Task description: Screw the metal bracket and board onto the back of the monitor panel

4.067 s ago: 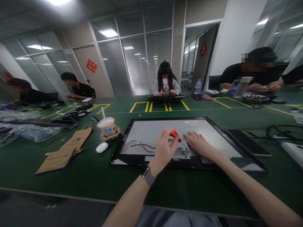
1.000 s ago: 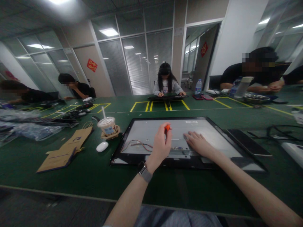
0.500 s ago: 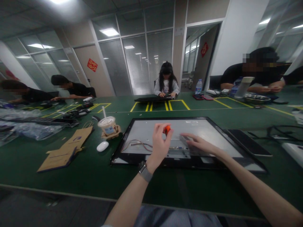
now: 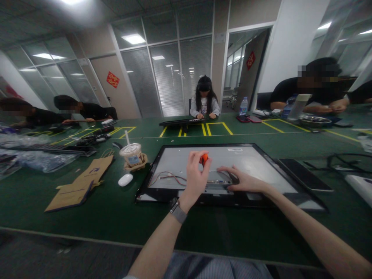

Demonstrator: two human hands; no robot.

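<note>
A monitor [image 4: 250, 162] lies face down before me, its grey metal back showing inside a black frame. Over its middle, my left hand [image 4: 195, 176] is closed round an orange-and-black handle [image 4: 204, 158], which looks like a screwdriver's; its shaft is hidden behind the hand. To the right, my right hand [image 4: 244, 180] grips the end of a metal bracket [image 4: 216, 186] with ports, thumb at the near edge and fingers curved over the far side. Thin loose wires [image 4: 171, 176] run across the monitor's left part.
A drink cup [image 4: 132, 155] in a cardboard holder, a white mouse [image 4: 125, 179] and brown paper bags [image 4: 78, 186] lie to the left. A black phone-like slab [image 4: 305, 174] and cables [image 4: 345, 159] lie right. Across the green table [image 4: 116, 221], a person [image 4: 205, 99] handles another dark panel [image 4: 183, 122].
My right hand has come down onto the bracket and its fingers have curled round the end. My left hand has barely moved. Across the table, the dark panel has shifted left and tilted.
</note>
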